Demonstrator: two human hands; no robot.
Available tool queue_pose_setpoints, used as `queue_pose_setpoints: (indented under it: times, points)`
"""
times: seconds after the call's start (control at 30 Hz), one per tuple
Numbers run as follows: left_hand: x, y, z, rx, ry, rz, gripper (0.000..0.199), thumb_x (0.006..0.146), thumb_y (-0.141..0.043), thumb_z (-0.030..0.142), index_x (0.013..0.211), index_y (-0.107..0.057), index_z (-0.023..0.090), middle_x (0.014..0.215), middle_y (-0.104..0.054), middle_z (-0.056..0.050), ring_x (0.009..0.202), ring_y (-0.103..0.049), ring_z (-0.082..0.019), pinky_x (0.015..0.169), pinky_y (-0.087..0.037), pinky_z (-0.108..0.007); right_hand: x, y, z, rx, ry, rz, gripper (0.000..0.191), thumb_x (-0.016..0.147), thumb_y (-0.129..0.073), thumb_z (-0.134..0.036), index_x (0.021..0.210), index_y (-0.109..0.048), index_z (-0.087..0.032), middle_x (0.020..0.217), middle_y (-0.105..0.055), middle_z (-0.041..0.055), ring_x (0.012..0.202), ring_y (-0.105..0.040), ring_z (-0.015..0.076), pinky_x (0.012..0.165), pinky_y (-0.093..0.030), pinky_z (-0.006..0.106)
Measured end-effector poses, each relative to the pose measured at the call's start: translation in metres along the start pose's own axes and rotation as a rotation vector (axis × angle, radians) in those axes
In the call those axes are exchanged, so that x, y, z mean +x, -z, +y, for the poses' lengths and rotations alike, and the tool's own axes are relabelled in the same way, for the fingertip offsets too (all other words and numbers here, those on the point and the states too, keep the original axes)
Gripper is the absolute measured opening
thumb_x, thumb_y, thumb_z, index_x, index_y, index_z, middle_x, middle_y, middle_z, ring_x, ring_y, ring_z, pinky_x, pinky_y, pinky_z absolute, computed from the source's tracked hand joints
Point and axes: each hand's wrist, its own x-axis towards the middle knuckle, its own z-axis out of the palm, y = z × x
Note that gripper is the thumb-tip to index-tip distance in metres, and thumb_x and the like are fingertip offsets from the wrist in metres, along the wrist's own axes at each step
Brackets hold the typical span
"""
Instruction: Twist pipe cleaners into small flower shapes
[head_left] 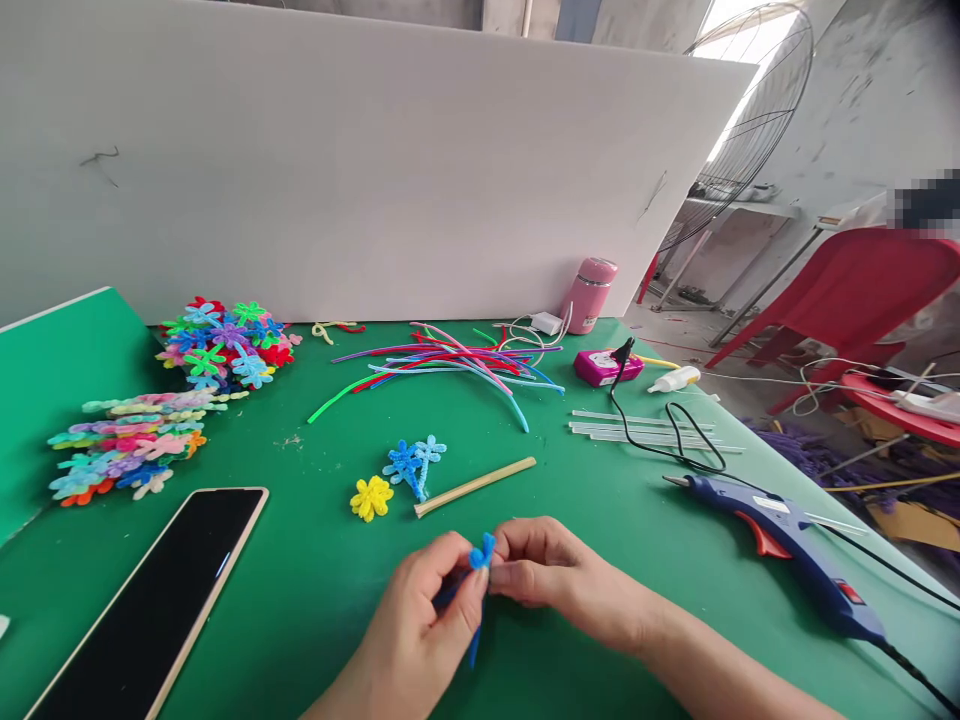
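Both hands meet over the near middle of the green table (330,620). My left hand (424,610) pinches a blue pipe cleaner (481,552), partly bent into loops at the top, with an end hanging below. The fingers of my right hand (544,565) are closed at the looped end of the same pipe cleaner; its grip is partly hidden. Just beyond the hands lie a thin wooden stick (476,487), a yellow pipe-cleaner flower (371,498) and blue pipe-cleaner flowers (409,465).
Loose pipe cleaners (450,365) lie at the back. Finished flowers (225,345) are heaped at left, above a phone (157,600). A glue gun (780,550), clear glue sticks (637,428), a magenta box (607,367) and a pink bottle (590,295) stand or lie at right.
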Motion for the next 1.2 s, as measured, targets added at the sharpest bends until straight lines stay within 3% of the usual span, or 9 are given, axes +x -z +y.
queue_pose_setpoints:
  times: [0.2, 0.4, 0.53, 0.7, 0.83, 1.03, 1.2]
  points:
    - [0.003, 0.0, -0.006, -0.566, 0.218, 0.073, 0.019, 0.076, -0.055, 0.033, 0.066, -0.048, 0.018, 0.063, -0.037, 0.004, 0.06, -0.033, -0.009, 0.056, -0.035, -0.018, -0.004, -0.001, 0.005, -0.673, 0.456, 0.228, 0.017, 0.073, -0.054, -0.018, 0.09, -0.054, -0.015, 0.074, -0.054, 0.0021, 0.062, -0.046, 0.0101, 0.056, -0.04, 0.022]
    - [0.003, -0.001, -0.005, -0.768, 0.302, 0.037, 0.017, 0.072, -0.061, 0.03, 0.065, -0.051, 0.018, 0.064, -0.038, 0.004, 0.06, -0.033, -0.008, 0.056, -0.035, -0.016, -0.001, 0.005, 0.01, -1.105, 0.823, 0.327, 0.012, 0.08, -0.051, -0.02, 0.091, -0.053, -0.018, 0.075, -0.059, 0.0033, 0.064, -0.051, 0.0119, 0.058, -0.041, 0.024]
    - [0.003, -0.001, -0.005, -0.803, 0.317, -0.022, 0.016, 0.074, -0.059, 0.029, 0.067, -0.051, 0.018, 0.066, -0.039, 0.004, 0.061, -0.031, -0.008, 0.057, -0.034, -0.017, -0.001, 0.007, 0.008, -1.266, 0.93, 0.335, 0.009, 0.082, -0.05, -0.02, 0.09, -0.055, -0.019, 0.075, -0.06, 0.0027, 0.063, -0.05, 0.0121, 0.057, -0.038, 0.025]
    - [0.003, 0.001, -0.004, -0.73, 0.314, -0.038, 0.016, 0.075, -0.058, 0.029, 0.068, -0.05, 0.017, 0.065, -0.036, 0.004, 0.061, -0.029, -0.008, 0.057, -0.033, -0.018, -0.002, 0.005, 0.004, -1.274, 0.958, 0.288, 0.008, 0.081, -0.049, -0.017, 0.086, -0.055, -0.017, 0.074, -0.061, 0.0033, 0.059, -0.048, 0.0122, 0.055, -0.035, 0.026]
    - [0.002, 0.002, -0.005, -0.591, 0.251, -0.037, 0.018, 0.077, -0.055, 0.033, 0.071, -0.051, 0.017, 0.066, -0.037, 0.004, 0.062, -0.03, -0.009, 0.056, -0.032, -0.019, -0.003, 0.001, 0.003, -1.026, 0.816, 0.238, 0.008, 0.079, -0.047, -0.014, 0.077, -0.054, -0.016, 0.065, -0.054, 0.0018, 0.057, -0.045, 0.0108, 0.054, -0.035, 0.024]
    - [0.0, 0.004, -0.005, -0.219, 0.042, -0.053, 0.023, 0.082, -0.045, 0.035, 0.067, -0.047, 0.018, 0.06, -0.035, 0.005, 0.056, -0.027, -0.009, 0.049, -0.027, -0.019, -0.002, -0.004, 0.004, -0.191, 0.163, 0.073, 0.017, 0.075, -0.052, -0.028, 0.065, -0.049, -0.015, 0.053, -0.037, -0.0053, 0.048, -0.03, 0.0061, 0.045, -0.023, 0.02]
    - [-0.003, 0.005, 0.001, -0.046, -0.057, -0.05, 0.018, 0.083, -0.041, 0.031, 0.071, -0.05, 0.02, 0.06, -0.039, 0.004, 0.053, -0.032, -0.01, 0.047, -0.029, -0.02, 0.001, -0.008, 0.004, 0.338, -0.118, -0.031, 0.016, 0.063, -0.057, -0.023, 0.057, -0.046, -0.014, 0.046, -0.032, -0.0077, 0.041, -0.023, 0.003, 0.042, -0.014, 0.021]
